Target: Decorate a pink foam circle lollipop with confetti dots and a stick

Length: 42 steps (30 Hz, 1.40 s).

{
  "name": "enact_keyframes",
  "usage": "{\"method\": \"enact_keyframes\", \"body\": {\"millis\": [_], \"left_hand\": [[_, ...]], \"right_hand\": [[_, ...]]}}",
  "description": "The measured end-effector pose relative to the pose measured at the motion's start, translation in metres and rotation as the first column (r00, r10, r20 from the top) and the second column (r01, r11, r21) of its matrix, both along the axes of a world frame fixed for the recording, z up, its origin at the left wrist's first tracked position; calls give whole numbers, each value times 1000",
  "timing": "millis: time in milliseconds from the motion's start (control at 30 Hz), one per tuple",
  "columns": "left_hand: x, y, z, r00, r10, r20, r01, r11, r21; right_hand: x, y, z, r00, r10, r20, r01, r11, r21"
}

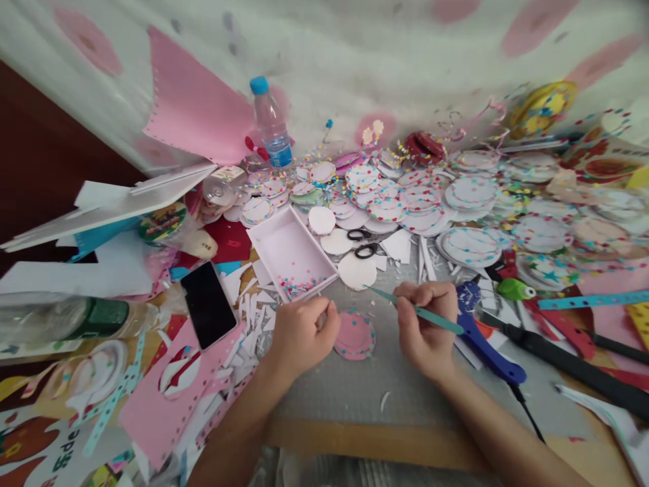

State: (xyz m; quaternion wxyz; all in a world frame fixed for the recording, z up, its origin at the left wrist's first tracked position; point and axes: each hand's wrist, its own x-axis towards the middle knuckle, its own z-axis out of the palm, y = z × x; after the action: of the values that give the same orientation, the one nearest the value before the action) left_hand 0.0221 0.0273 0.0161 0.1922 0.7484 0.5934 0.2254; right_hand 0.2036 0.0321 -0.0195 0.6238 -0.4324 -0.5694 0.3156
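A small pink paper disc [355, 333] with coloured dots round its rim lies on the grey mat between my hands. My right hand [424, 323] grips a thin teal stick [440, 319] like a pen, its tip pointing up and left above the disc. My left hand [303, 333] rests just left of the disc, fingers curled; I cannot tell if it pinches anything. Just beyond my left hand stands a shallow white box [284, 238] with coloured confetti dots in its near corner.
Several dotted white discs [471, 245] cover the far table. Black-handled scissors [361, 242] lie behind the box. A black phone [207, 304] and pink sheets [162, 406] are at left, a water bottle [271, 125] at the back, a blue glue gun [487, 341] at right.
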Motion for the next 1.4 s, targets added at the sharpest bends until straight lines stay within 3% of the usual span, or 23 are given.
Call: {"method": "enact_keyframes", "body": {"millis": [333,567,833,1067,1400], "left_hand": [[-3,3,-11,1000,17,-5,-18,935,-354],[-6,9,-7,1000,-1,22,12,859,-511],[-7,8,-11,975,16,220,98,861,-499],[-6,8,-11,934,49,355,162,825,-541],[-6,8,-11,917,54,394,185,820,-542]], "right_hand": [[1,-4,1,981,186,-45,-190,975,-113],[0,-1,2,945,293,142,-295,955,-11],[2,-1,3,921,367,129,-368,930,-10],[0,0,2,919,378,111,-384,923,38],[0,-3,2,915,382,132,-387,922,16]]}}
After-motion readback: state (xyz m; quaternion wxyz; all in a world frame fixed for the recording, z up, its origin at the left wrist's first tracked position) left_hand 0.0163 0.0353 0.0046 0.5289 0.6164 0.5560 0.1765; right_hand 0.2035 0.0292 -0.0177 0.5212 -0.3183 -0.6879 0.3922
